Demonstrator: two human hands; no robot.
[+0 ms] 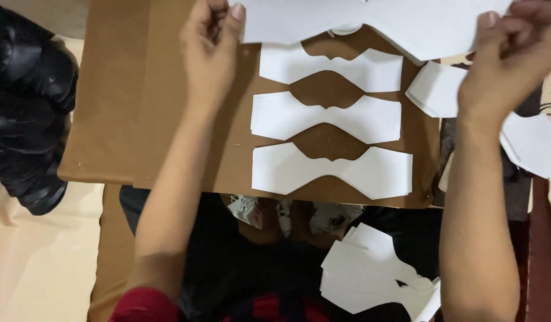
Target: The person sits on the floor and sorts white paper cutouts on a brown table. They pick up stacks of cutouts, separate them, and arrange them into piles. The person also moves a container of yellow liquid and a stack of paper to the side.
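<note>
My left hand [211, 43] pinches the left end of a wide white cut-out sheet [371, 21] at the top of the view. My right hand [509, 56] grips the same sheet at its right end, so it is stretched between both hands above a brown cardboard board [138, 101]. Below it, three white bow-shaped cut-outs lie in a column on the board: the top one [332, 67], the middle one [326, 116] and the nearest one [332, 170].
A stack of white pieces [436, 89] lies at the board's right edge, another white piece [532, 143] further right. More white pieces [371, 274] rest on my lap. Black glossy bags [25, 101] sit at the left, on a pale floor.
</note>
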